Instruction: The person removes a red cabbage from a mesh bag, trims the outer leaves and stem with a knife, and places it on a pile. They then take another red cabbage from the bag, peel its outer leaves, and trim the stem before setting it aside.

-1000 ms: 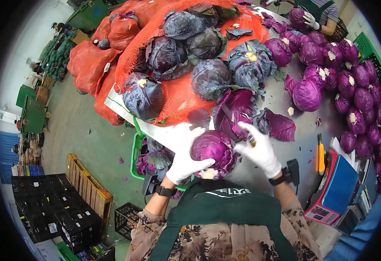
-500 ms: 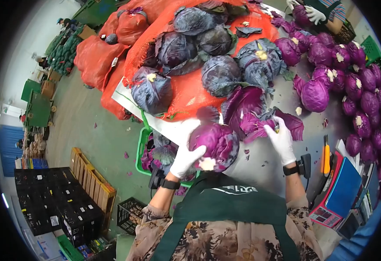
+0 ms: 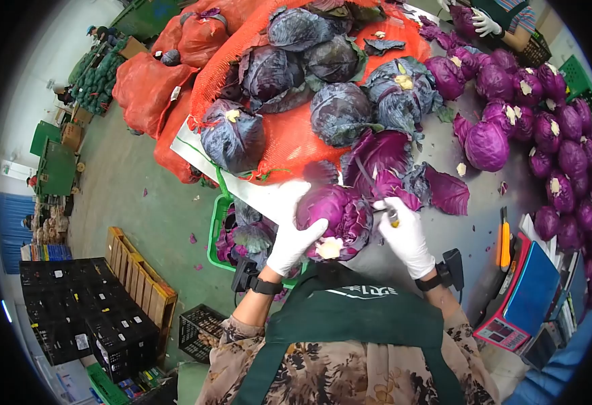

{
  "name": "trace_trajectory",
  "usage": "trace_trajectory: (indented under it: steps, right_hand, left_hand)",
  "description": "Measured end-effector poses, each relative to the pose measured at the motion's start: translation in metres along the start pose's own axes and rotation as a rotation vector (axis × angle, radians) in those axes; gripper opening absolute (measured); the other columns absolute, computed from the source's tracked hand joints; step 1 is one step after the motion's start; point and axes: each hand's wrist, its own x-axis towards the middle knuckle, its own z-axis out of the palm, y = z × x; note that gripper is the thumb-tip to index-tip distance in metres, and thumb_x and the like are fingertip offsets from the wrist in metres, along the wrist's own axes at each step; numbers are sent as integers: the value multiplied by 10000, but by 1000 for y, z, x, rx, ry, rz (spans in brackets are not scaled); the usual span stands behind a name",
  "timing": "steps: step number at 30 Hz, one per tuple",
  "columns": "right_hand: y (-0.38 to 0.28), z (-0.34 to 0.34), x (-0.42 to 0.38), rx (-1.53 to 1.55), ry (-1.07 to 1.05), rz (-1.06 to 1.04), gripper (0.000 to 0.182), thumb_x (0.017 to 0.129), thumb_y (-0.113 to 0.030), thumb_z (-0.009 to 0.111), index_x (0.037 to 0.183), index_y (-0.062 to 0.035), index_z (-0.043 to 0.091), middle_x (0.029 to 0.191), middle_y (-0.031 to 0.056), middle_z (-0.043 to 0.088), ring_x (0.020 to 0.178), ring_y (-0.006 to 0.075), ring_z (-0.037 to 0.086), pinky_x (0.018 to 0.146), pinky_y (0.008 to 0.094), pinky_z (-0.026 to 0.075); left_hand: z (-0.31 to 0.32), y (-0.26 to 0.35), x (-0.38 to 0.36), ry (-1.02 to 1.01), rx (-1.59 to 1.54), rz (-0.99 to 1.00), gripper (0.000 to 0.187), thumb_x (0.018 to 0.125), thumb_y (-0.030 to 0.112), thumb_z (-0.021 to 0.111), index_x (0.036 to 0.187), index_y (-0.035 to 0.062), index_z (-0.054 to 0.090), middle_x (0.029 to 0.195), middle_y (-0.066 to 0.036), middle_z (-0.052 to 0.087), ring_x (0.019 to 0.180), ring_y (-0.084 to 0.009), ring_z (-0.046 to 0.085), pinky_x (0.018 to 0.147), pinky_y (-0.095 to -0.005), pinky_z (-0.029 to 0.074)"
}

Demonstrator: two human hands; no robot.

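Observation:
A red cabbage point(image 3: 340, 214) with a pale cut stem rests at the table's near edge. My gloved left hand point(image 3: 294, 239) is wrapped round its left side. Just right of the cabbage, my gloved right hand point(image 3: 406, 236) is closed on a knife point(image 3: 369, 174), whose thin blade points up and away from me. The handle is mostly hidden in the fingers. Loose purple outer leaves point(image 3: 383, 152) lie beyond the cabbage, and another torn leaf point(image 3: 447, 190) lies to their right.
Untrimmed cabbages point(image 3: 272, 74) sit on red mesh sacking point(image 3: 289, 145). Trimmed cabbages point(image 3: 569, 158) are piled at right. A green crate point(image 3: 213, 236) of leaves stands below the table's left edge. An orange cutter point(image 3: 504, 246) lies near a red-framed scale point(image 3: 505, 327). Another person's gloved hand point(image 3: 486, 23) is at top right.
My right hand has moved left and down from the loose leaves to beside the cabbage, and the knife blade now shows. The cabbage has shifted slightly, still in my left hand.

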Motion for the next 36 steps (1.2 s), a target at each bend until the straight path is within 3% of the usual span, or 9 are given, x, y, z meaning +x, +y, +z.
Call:
trace_trajectory:
  steps: [5,7,12,19,25,28,29,30,36]
  right_hand:
    - [69,-40,10,-121,176,241,347,834,-133,694,1151,-36,591,895,95,690,706,127,616,674,288,504]
    - [22,-35,7,-78,0,152,598,791,-306,771,1282,-57,537,877,93,685,754,133,634,679,286,502]
    - [-36,-11,14,-271,-204,90,685,747,-449,763,1288,-95,538,775,107,652,687,249,657,668,346,525]
    - [-32,-13,17,-252,-342,116,431,790,-281,669,1169,-100,566,778,129,663,736,295,678,665,381,525]
    - [-8,-19,10,28,-130,142,272,758,0,550,1018,-45,616,709,-2,562,615,29,446,569,224,397]
    - [51,-34,11,36,15,198,182,774,3,543,947,-26,594,695,-13,519,616,43,421,559,239,381]
    - [70,-39,10,19,51,224,152,785,3,542,927,-22,589,692,-16,508,622,45,420,561,242,378]
    - [71,-43,6,-107,52,263,151,801,-37,570,947,-47,607,689,86,584,606,110,530,586,291,449]
    - [40,-30,2,-178,159,151,142,817,-44,589,957,-57,604,669,94,576,575,156,547,578,309,449]
  left_hand:
    - [-3,-2,2,20,-81,-19,674,768,193,660,1376,48,408,1356,-122,407,1295,-254,385,1109,-385,291]
    - [-2,1,1,11,-6,-10,686,764,197,669,1379,49,405,1364,-124,404,1300,-255,380,1111,-385,289]
    - [5,5,-3,-9,79,23,803,718,183,794,1391,13,391,1415,-148,368,1323,-277,379,1118,-401,306]
    - [9,9,-14,-61,176,-21,854,688,247,844,1389,13,415,1430,-164,378,1314,-273,401,1095,-395,344]
    - [6,-3,-10,-19,-30,-81,798,723,175,800,1399,29,401,1416,-156,370,1316,-261,388,1103,-394,331]
    - [-10,-13,3,13,54,26,645,823,183,689,1382,30,407,1386,-126,392,1291,-250,401,1099,-380,326]
    - [-12,-14,3,45,-118,-89,579,875,186,630,1387,32,405,1394,-120,398,1287,-239,403,1097,-375,321]
    - [-13,-17,2,76,-277,-165,556,894,188,611,1388,33,408,1399,-119,401,1297,-234,391,1104,-373,306]
    - [-9,-33,4,168,-581,-282,540,940,249,607,1397,39,411,1414,-92,406,1322,-200,359,1122,-343,258]
